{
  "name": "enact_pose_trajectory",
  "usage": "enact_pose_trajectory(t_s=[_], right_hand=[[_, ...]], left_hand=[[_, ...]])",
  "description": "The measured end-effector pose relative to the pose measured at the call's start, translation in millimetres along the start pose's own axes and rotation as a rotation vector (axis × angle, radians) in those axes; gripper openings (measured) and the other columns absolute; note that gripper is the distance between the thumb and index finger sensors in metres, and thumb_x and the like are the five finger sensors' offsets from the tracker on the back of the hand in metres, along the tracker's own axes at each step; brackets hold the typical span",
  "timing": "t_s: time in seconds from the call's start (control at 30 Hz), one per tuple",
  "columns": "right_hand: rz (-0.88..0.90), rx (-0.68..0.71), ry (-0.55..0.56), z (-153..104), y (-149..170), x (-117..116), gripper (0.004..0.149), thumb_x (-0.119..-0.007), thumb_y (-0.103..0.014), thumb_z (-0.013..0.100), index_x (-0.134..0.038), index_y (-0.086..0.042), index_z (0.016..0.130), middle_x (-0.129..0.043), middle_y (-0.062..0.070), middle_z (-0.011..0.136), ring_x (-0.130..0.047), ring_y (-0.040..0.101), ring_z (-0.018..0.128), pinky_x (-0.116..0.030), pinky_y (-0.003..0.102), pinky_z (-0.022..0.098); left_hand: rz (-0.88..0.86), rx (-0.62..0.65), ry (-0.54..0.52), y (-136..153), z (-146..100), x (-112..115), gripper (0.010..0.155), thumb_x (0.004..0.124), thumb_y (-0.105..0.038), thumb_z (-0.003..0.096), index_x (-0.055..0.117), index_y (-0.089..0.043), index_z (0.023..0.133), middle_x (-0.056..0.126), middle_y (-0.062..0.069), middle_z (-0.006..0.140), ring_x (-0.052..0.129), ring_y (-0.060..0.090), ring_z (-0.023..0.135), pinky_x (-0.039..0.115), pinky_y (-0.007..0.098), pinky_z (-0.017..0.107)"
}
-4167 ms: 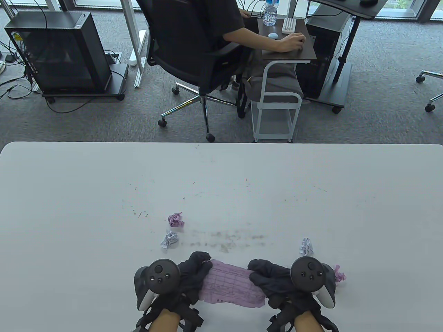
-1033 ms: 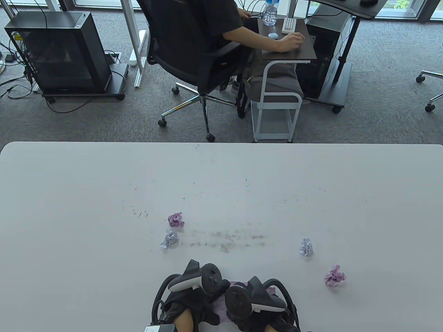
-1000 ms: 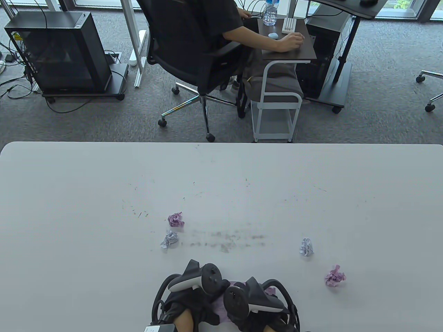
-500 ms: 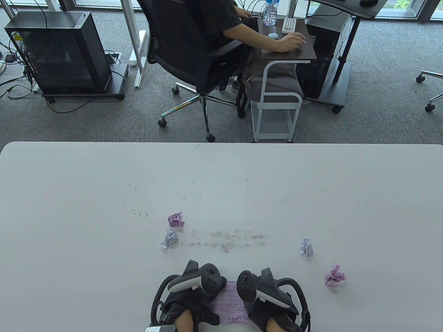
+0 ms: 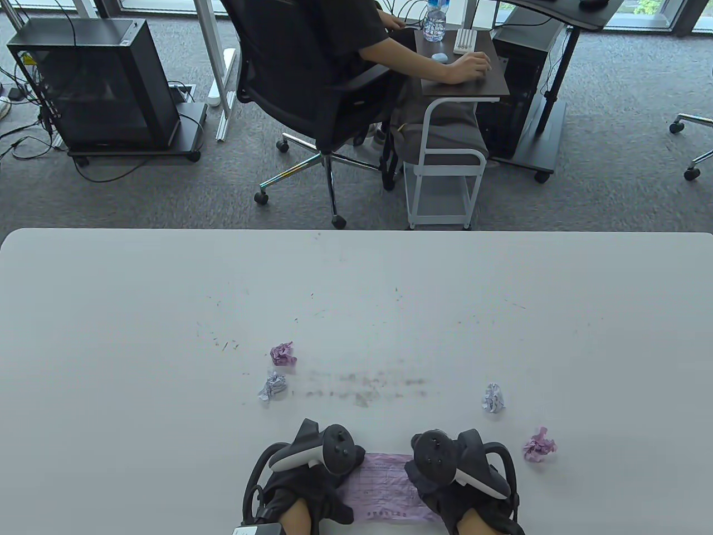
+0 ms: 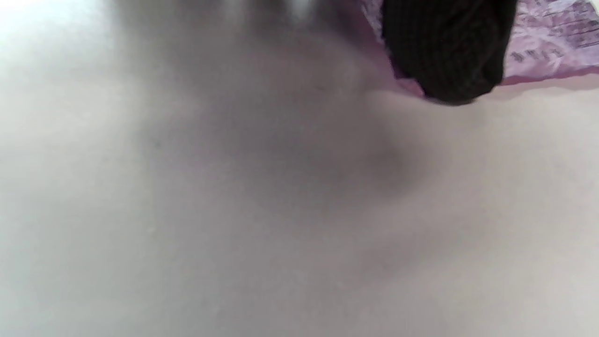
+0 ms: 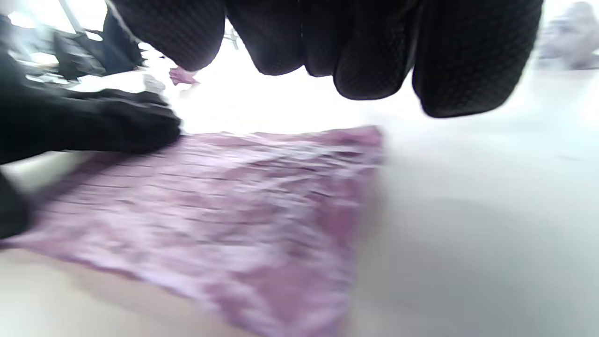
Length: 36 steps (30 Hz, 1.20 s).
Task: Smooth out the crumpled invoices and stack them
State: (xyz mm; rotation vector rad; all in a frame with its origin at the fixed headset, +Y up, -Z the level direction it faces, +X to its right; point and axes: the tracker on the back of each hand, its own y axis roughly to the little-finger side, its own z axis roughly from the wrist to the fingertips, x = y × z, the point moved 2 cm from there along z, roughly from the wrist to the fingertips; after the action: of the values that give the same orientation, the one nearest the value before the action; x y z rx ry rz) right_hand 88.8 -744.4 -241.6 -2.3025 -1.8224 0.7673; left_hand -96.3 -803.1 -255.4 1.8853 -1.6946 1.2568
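A pink invoice (image 5: 384, 485) lies spread near the table's front edge, still creased. My left hand (image 5: 312, 485) presses flat on its left end; a gloved fingertip (image 6: 444, 51) rests on the pink paper (image 6: 552, 42) in the left wrist view. My right hand (image 5: 445, 485) lies on the sheet's right end. In the right wrist view the sheet (image 7: 224, 201) spreads below my fingers (image 7: 374, 51), with the left hand (image 7: 93, 121) on its far end. Several crumpled balls lie around: pink (image 5: 283, 354) and white (image 5: 272, 387) at the left, white (image 5: 493, 398) and pink (image 5: 538, 445) at the right.
The white table (image 5: 356, 290) has grey smudges (image 5: 367, 387) just beyond the sheet. Behind the table a seated person (image 5: 345, 50) works at a small desk, with a white cart (image 5: 443, 178) and a computer case (image 5: 100, 83) on the carpet.
My right hand has slid to the right along the pink invoice, uncovering more of the flattened sheet. The left hand has stayed in place on the left end.
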Motion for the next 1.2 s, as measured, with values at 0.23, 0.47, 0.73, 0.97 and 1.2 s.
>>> enact_pose_trajectory(t_s=[0.23,0.47,0.73,0.97,1.2], right_hand=[[-0.184,0.377,-0.187,10.4,-67.0,-38.2,0.046,-0.070,-0.042,0.057,-0.066,-0.021,0.097,-0.060,0.016,0.105,-0.074,0.038,0.084,-0.080,0.057,0.051],[-0.142,0.291,-0.306,12.6,-61.0,-43.9,0.043,-0.071,-0.044,0.057,-0.071,-0.021,0.093,-0.062,0.012,0.102,-0.069,0.037,0.083,-0.075,0.060,0.052],[-0.015,0.045,-0.413,17.2,-25.2,-35.8,0.036,-0.071,-0.048,0.058,-0.081,-0.022,0.081,-0.082,0.009,0.082,-0.087,0.033,0.065,-0.078,0.057,0.048],[0.049,-0.100,-0.480,13.2,7.8,-35.8,0.034,-0.070,-0.051,0.058,-0.087,-0.024,0.070,-0.089,0.009,0.069,-0.092,0.030,0.055,-0.081,0.056,0.045],[0.068,-0.184,-0.318,0.0,27.8,-9.6,0.040,-0.071,-0.051,0.057,-0.089,-0.018,0.071,-0.094,0.013,0.065,-0.095,0.028,0.048,-0.086,0.054,0.038]], left_hand=[[-0.001,0.004,0.000,0.7,-0.2,0.3,0.093,0.084,-0.049,0.0477,0.014,-0.038,0.107,-0.014,0.006,0.104,-0.013,0.052,0.094,0.018,0.071,0.064],[-0.009,0.004,0.001,0.9,-0.2,0.7,0.094,0.085,-0.049,0.0474,0.014,-0.038,0.107,-0.014,0.005,0.104,-0.014,0.051,0.094,0.017,0.070,0.064],[-0.009,0.006,0.002,0.6,0.2,0.6,0.094,0.085,-0.049,0.0476,0.014,-0.038,0.107,-0.014,0.005,0.104,-0.014,0.052,0.094,0.017,0.071,0.064],[-0.012,0.009,0.001,0.2,0.4,0.9,0.094,0.085,-0.049,0.0476,0.014,-0.038,0.107,-0.014,0.005,0.104,-0.014,0.052,0.093,0.017,0.071,0.064],[-0.014,0.011,0.001,0.1,0.4,1.1,0.093,0.085,-0.049,0.0477,0.014,-0.038,0.107,-0.014,0.005,0.104,-0.014,0.052,0.093,0.016,0.071,0.064]])
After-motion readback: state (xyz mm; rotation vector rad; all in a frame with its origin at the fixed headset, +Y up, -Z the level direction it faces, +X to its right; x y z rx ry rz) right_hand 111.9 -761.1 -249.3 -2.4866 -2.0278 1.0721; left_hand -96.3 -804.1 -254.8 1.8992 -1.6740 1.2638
